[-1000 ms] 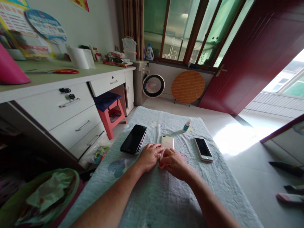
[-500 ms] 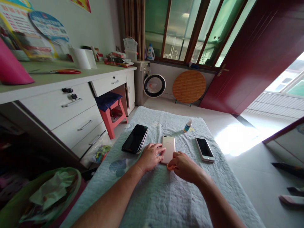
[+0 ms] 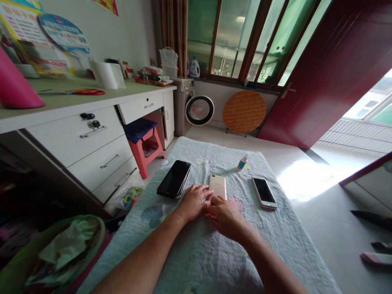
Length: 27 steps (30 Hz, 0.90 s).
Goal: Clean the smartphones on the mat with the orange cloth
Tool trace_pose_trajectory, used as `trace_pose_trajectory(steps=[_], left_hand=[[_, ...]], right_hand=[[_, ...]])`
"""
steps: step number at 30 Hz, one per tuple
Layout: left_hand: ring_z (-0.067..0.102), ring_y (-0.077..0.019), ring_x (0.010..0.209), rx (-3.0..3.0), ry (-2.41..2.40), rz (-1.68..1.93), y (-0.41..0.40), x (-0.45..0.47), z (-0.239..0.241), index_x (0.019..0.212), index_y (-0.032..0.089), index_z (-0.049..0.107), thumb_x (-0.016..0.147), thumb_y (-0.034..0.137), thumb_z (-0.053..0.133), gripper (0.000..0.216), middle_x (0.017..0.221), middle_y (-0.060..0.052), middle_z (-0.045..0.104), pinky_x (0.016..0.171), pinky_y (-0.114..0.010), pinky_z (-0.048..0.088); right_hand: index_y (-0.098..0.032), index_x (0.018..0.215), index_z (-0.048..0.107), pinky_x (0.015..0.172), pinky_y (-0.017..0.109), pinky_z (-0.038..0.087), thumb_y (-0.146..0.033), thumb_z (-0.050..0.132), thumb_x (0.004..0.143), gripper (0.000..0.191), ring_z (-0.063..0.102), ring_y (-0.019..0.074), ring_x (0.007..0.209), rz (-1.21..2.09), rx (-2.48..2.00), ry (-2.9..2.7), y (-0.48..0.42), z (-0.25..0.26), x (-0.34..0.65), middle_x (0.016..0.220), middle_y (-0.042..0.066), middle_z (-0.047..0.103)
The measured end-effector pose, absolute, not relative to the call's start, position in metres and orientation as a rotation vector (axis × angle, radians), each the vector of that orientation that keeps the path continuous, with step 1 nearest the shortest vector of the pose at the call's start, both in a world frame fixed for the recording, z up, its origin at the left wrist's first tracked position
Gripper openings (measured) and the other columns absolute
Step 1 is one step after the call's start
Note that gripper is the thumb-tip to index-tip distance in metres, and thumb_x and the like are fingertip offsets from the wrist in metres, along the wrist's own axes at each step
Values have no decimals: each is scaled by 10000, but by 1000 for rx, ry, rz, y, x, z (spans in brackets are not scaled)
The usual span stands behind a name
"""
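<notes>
A pale gold phone (image 3: 218, 184) lies back-up on a light quilted cloth (image 3: 199, 253) over the table. My left hand (image 3: 192, 202) rests beside it, fingers flat and touching the phone's left edge. My right hand (image 3: 226, 215) is curled over the phone's near end, its fingers pinched on a small orange thing (image 3: 208, 214) pressed against the phone. The hand hides most of that orange thing and the lower half of the phone.
A black phone (image 3: 174, 178) lies to the left and a white phone (image 3: 263, 192) to the right, with a small spray bottle (image 3: 241, 162) behind. A white desk with drawers (image 3: 92, 134), a red stool (image 3: 142, 143) and a green bin (image 3: 55, 253) stand at the left.
My right hand has slid left from the phone's lower right corner onto its near end, next to my left hand. The left hand and the phone have stayed put.
</notes>
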<state>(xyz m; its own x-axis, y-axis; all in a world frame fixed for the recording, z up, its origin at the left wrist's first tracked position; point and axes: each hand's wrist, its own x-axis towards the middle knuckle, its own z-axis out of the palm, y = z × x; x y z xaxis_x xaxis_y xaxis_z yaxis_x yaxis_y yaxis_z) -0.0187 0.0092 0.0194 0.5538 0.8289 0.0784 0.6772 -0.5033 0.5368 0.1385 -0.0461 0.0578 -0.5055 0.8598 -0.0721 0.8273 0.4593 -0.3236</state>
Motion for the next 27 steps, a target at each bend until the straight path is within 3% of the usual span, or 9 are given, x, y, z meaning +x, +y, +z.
trace_pose_trajectory(steps=[9,19,27], left_hand=[[464,-248,1197,2325,1217,502,9,-18,15,1244,288,594,838,312,599,407,1368,-22,517,1036,-388,349],[470,-253,1184,2343,1211,516,10,-19,13,1236,267,603,823,303,634,416,1361,-38,524,1034,-390,353],[470,-258,1179,2359,1209,527,9,-19,13,1250,273,588,828,325,607,426,1350,-34,530,1028,-397,356]], right_hand=[[-234,807,735,737,258,354,-193,537,838,204,517,164,850,545,-1636,-2616,-44,70,156,828,41,602],[-240,840,763,786,236,398,-94,495,716,329,575,158,842,733,-1654,-2533,-41,70,181,845,37,667],[-221,793,753,700,226,394,-124,487,718,293,585,149,766,690,-1736,-2535,-41,75,186,823,38,669]])
